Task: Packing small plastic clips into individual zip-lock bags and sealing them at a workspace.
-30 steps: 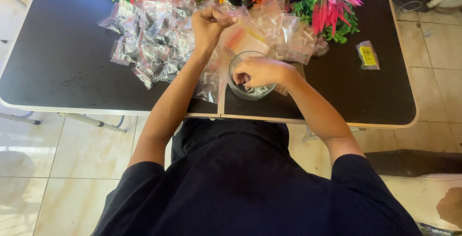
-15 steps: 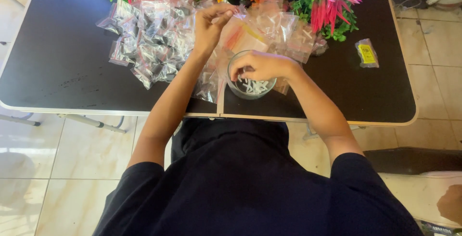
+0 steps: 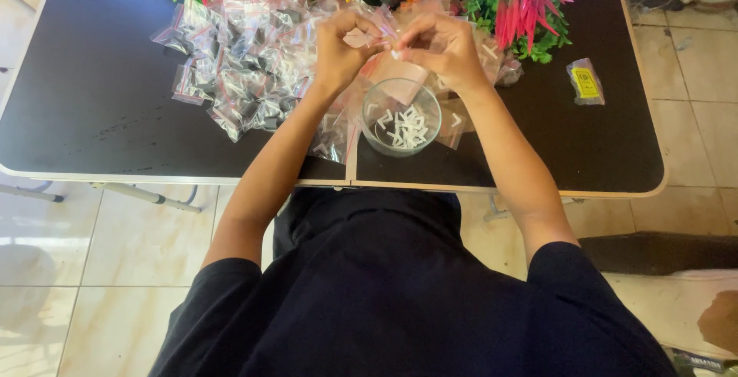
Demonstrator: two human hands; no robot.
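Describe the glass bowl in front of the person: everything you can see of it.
The glass bowl is small, round and clear, standing upright on the black table near its front edge, just below both raised hands. Its rim looks open and whole. Inside lies a loose heap of small white pieces, covering much of the bottom. Clear plastic bags lie against its far and left sides. Neither hand touches it.

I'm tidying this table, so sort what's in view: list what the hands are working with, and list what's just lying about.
In use:
left hand and right hand, pinching a small clear plastic zip bag between them
round clear glass bowl of small white plastic pieces

Lying about:
heap of filled clear bags
orange, pink and green artificial flowers
lone bag with a yellow label
black folding table
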